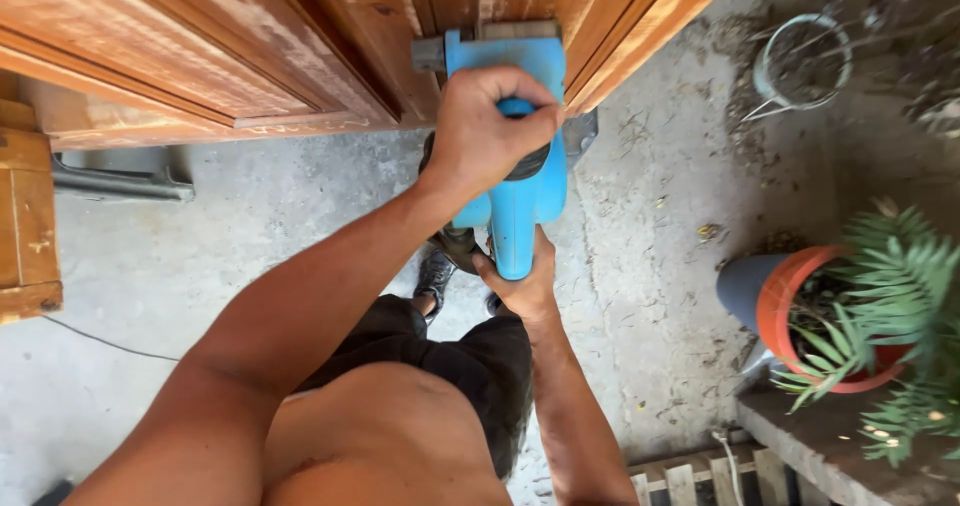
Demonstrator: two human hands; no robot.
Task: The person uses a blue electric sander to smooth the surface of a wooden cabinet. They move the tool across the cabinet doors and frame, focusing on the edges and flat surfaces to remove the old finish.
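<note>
Both hands clamp blue sander (515, 166), left hand (490, 131) hiding handle, right hand (520, 284) underneath, front cut off.

I have one view only, from the camera on the wearer's head, so nothing overlaps with a second picture. It looks almost straight down the chest and arms to the concrete floor (640, 266). It sits close: both forearms fill the lower half. The wooden door panel (250, 46) crosses the top edge, and a potted plant (860, 316) marks the right margin.
</note>
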